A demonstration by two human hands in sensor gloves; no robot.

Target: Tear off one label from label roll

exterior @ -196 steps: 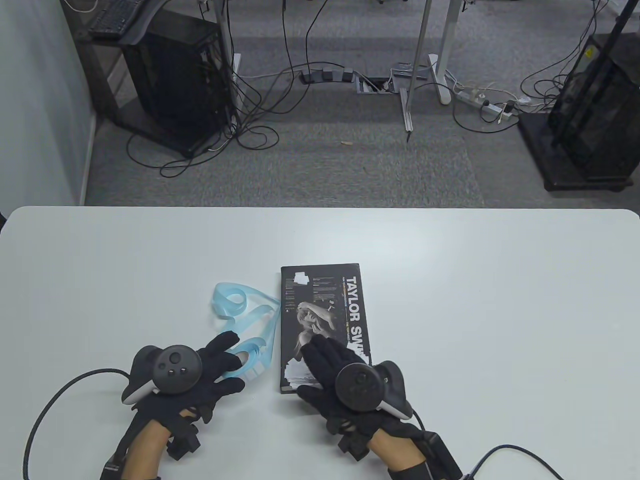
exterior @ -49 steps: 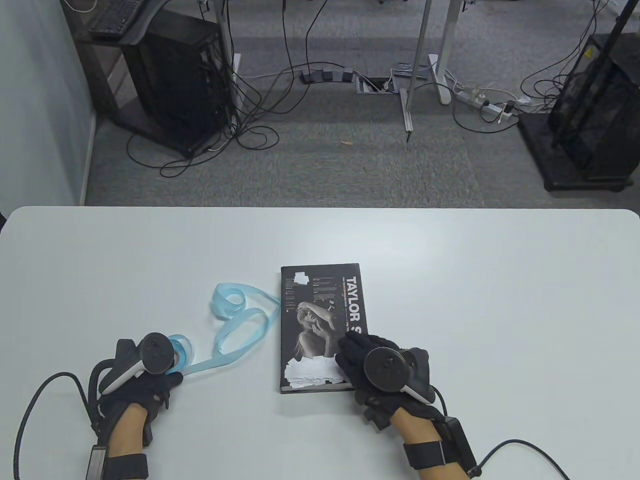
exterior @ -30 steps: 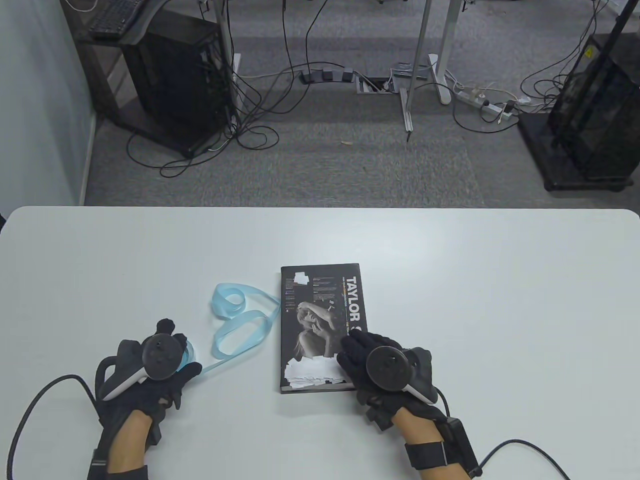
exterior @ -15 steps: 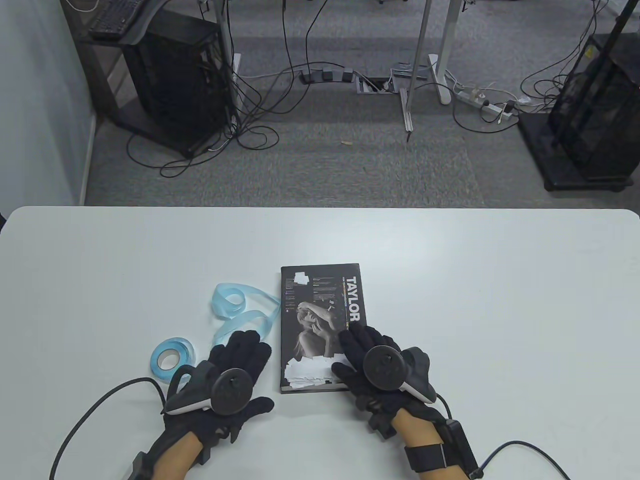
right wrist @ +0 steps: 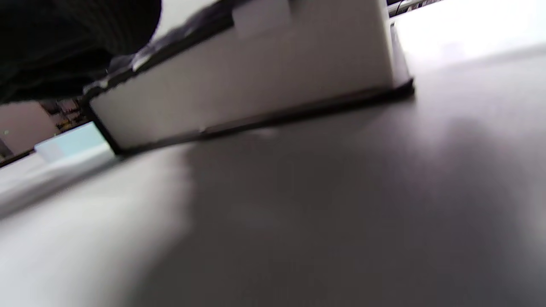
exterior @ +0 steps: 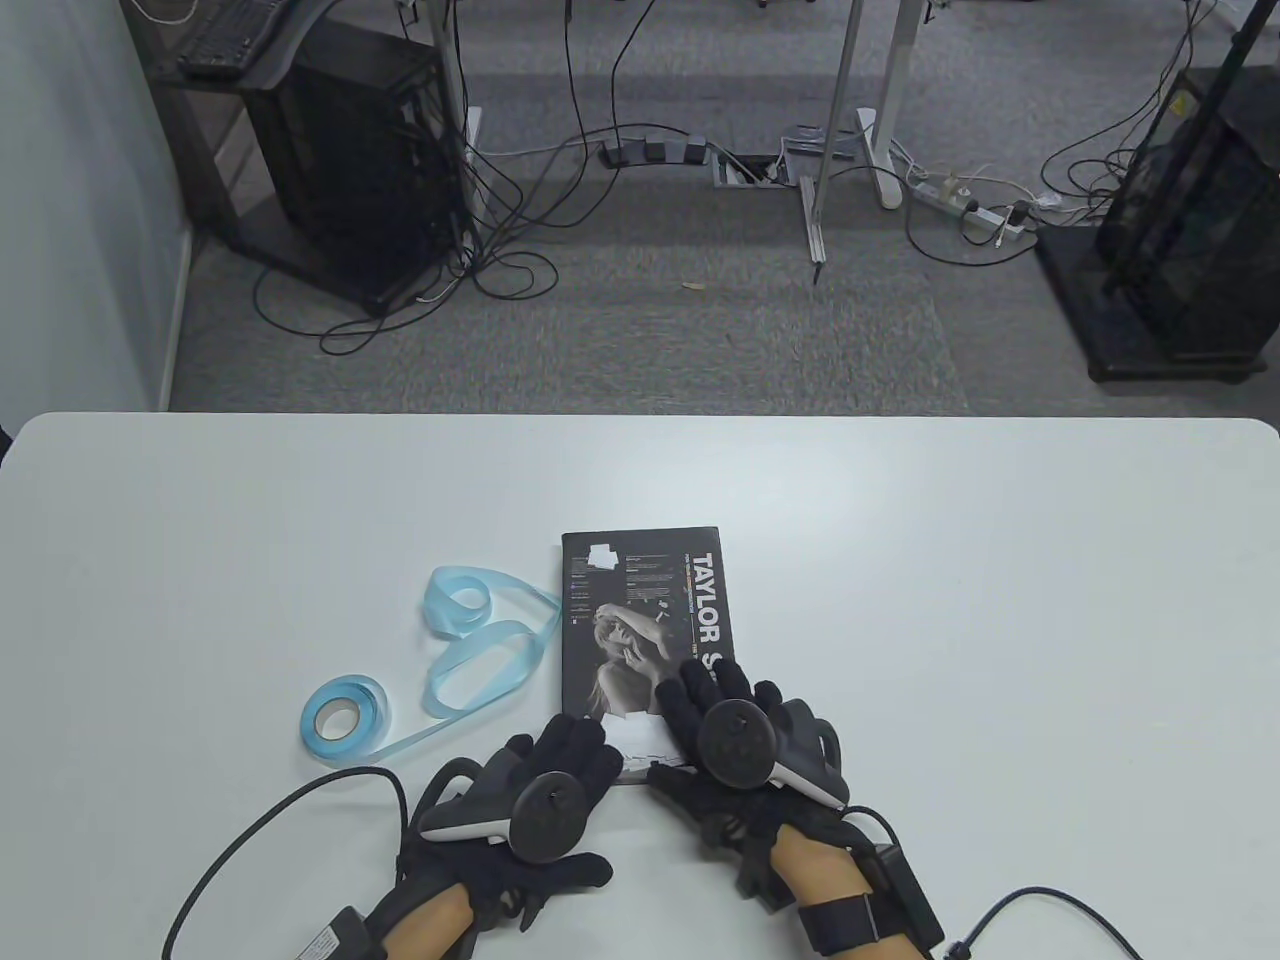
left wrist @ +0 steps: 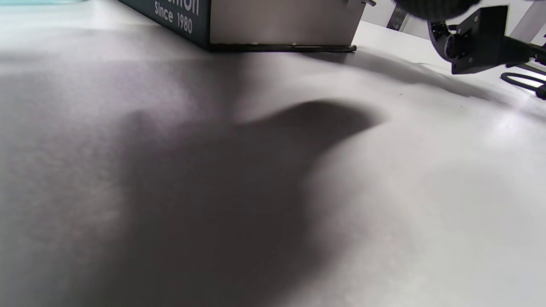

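The light blue label roll [exterior: 345,718] lies flat on the white table [exterior: 900,560], no hand on it. Its unwound backing strip [exterior: 480,645] curls in loops toward the black book [exterior: 640,610]. White labels [exterior: 640,735] are stuck on the book's near end. My left hand [exterior: 572,745] rests with its fingers on the book's near left corner, holding nothing. My right hand [exterior: 712,700] lies flat with spread fingers on the book's near right part, beside the labels. The left wrist view shows the book's edge [left wrist: 277,25]; the right wrist view shows it too [right wrist: 256,98], under my glove [right wrist: 64,42].
Glove cables [exterior: 260,830] trail over the table's near edge on both sides. A piece of the blue strip [right wrist: 72,143] shows past the book's corner in the right wrist view. Beyond the far table edge the floor holds desk legs, cables and a computer tower [exterior: 350,170].
My left hand let go of the label roll, left it on the table at the left, and moved right onto the book's near corner. My right hand shifted slightly left on the book.
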